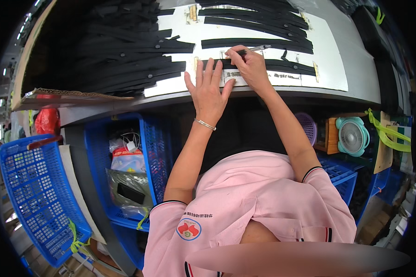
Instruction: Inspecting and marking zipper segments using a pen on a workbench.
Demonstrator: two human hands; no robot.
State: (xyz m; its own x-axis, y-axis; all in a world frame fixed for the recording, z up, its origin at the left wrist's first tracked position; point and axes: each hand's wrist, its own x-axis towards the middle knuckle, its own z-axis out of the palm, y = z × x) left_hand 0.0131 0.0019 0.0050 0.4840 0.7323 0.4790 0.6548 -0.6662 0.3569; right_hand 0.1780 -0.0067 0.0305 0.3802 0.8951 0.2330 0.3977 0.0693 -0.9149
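Observation:
My left hand [208, 90] lies flat, fingers spread, on a black fabric strip [282, 65] and the white board [330, 51] beneath it. My right hand [250, 69] grips a slim pen [262, 47] with a silvery barrel, its tip end pointing left, close to the left fingertips. Whether the tip touches the strip I cannot tell. Just beyond lies another black strip [235, 43]. Small round buttons or studs show on several strips. Tan tape pieces [316, 69] and dark printed marks sit on the board.
A large heap of black strips [92, 51] fills the left, behind a cardboard edge [74, 93]. More strips [259, 21] lie at the far side. Below the table stand a blue crate [144, 138] with bags and a phone, a blue basket [37, 184], and a teal fan [352, 136] at right.

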